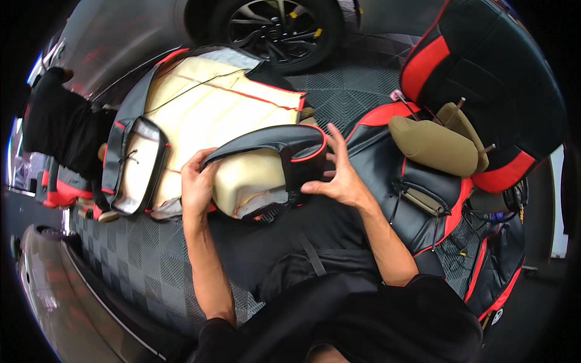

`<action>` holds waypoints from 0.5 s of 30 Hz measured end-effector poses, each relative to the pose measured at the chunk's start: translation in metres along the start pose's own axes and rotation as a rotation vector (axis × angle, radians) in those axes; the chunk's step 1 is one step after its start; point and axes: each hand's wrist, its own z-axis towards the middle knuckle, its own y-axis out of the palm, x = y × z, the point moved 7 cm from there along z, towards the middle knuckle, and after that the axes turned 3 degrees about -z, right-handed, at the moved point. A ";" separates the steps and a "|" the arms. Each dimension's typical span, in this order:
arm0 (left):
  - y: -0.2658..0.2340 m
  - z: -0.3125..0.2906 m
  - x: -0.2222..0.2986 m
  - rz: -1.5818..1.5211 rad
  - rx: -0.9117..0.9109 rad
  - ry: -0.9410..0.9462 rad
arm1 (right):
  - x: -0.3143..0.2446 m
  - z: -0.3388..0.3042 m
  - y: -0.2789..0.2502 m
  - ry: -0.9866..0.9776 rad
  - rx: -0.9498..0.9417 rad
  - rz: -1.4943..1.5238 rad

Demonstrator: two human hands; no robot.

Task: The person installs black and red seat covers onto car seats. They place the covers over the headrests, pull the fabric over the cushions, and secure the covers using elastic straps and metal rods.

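Observation:
In front of me is a small black cover with red piping, turned so its cream foam lining shows; it looks like a headrest cover. My left hand grips its left edge, thumb against the lining and fingers around the outside. By the cover's right end is my right hand, fingers spread and thumb apart; whether the thumb touches the cover I cannot tell. Under and beyond it lies a large seat cover, cream lining upward. Another small black cover with a dark cord rests on its left part.
To the right stands a black and red car seat, with two tan headrests on its cushion. A car wheel is at the far side. Another person in black is at far left. A car body fills the lower left.

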 end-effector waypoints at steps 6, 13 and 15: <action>0.028 -0.035 0.056 0.191 -0.147 0.194 | -0.031 -0.020 0.006 -0.220 0.210 -0.190; -0.023 -0.071 0.098 0.239 0.125 0.502 | -0.097 -0.060 -0.072 -0.382 0.118 -0.561; -0.047 -0.077 0.100 0.163 0.137 0.518 | -0.114 -0.073 -0.129 -0.332 0.363 -0.869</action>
